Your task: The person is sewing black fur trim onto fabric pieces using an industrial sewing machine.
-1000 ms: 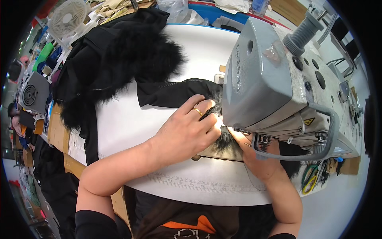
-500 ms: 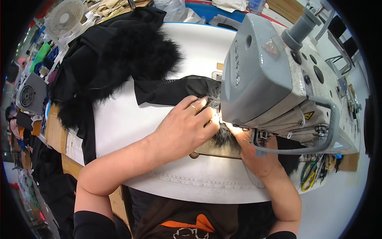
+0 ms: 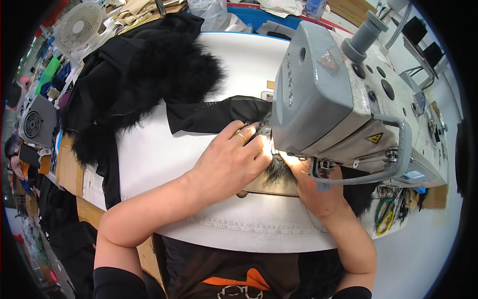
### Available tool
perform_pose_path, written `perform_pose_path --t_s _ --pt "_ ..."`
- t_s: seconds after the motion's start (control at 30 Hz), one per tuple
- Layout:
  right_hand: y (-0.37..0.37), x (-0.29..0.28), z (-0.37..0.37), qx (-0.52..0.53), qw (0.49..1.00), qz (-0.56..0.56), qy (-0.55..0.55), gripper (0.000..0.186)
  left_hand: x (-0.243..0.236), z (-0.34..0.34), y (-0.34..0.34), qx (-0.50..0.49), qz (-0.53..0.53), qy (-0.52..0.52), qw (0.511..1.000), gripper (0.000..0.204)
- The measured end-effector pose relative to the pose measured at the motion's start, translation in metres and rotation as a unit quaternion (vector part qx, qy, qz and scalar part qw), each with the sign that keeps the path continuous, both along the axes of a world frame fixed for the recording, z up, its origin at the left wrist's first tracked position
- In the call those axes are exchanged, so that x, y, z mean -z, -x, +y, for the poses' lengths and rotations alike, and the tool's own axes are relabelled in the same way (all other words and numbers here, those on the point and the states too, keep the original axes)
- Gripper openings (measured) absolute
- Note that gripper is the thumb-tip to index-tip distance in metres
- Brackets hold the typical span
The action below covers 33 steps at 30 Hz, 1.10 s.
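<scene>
My left hand (image 3: 231, 157), with a ring on one finger, is closed with bent fingers on a strip of dark grey fur trim (image 3: 280, 172) beside the sewing machine's needle area. My right hand (image 3: 321, 193) grips the trim from the other side; the machine head partly covers its fingers. A black cloth panel (image 3: 219, 114) runs from the trim leftward over the white table. The grey sewing machine (image 3: 318, 84) stands over the trim, hiding its far part. A lamp lights the fingertips brightly.
A heap of black garment with fluffy fur (image 3: 174, 70) covers the table's far left. The white tabletop (image 3: 199, 234) has a printed ruler near its front edge. Scissors (image 3: 384, 217) lie to the right of my right hand. A white fan (image 3: 78, 25) stands at the back left.
The view has shifted slightly, so the machine appears a little lower and further left. Both hands stay on the fur trim with almost the same grip.
</scene>
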State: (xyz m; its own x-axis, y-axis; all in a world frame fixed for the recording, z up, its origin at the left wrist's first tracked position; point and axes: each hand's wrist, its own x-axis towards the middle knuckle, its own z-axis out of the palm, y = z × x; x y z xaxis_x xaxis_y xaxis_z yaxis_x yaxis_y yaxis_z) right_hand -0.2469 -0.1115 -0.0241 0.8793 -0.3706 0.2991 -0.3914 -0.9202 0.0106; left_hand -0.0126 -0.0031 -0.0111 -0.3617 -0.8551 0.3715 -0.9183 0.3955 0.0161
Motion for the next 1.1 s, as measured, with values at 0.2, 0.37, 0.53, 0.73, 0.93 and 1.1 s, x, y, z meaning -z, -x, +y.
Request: perform_pose_path --t_s 0.2,0.37,0.53,0.73,0.93,1.1 --pt "0.003 0.005 -0.006 -0.019 0.990 -0.100 -0.101 0.054 -0.004 -0.001 -0.004 0.011 0.019 0.021 1.000 0.013" --pt "0.005 0.003 -0.004 -0.013 0.996 -0.061 -0.068 0.050 0.001 -0.003 -0.014 0.021 0.026 0.008 0.999 0.017" --pt "0.014 0.017 -0.008 0.012 0.995 -0.018 -0.101 0.045 -0.002 -0.011 -0.025 0.016 0.037 -0.009 0.999 0.019" --pt "0.007 0.028 -0.020 -0.007 0.999 -0.052 0.001 0.008 0.003 -0.018 -0.027 -0.006 0.036 0.011 0.999 0.025" --pt "0.014 0.026 -0.030 0.099 0.969 0.155 -0.164 0.018 -0.003 -0.019 -0.026 -0.035 -0.026 0.086 0.995 0.028" --pt "0.003 -0.009 -0.020 0.003 0.984 -0.022 -0.176 0.040 -0.004 -0.014 -0.028 0.045 0.026 0.039 0.998 0.018"
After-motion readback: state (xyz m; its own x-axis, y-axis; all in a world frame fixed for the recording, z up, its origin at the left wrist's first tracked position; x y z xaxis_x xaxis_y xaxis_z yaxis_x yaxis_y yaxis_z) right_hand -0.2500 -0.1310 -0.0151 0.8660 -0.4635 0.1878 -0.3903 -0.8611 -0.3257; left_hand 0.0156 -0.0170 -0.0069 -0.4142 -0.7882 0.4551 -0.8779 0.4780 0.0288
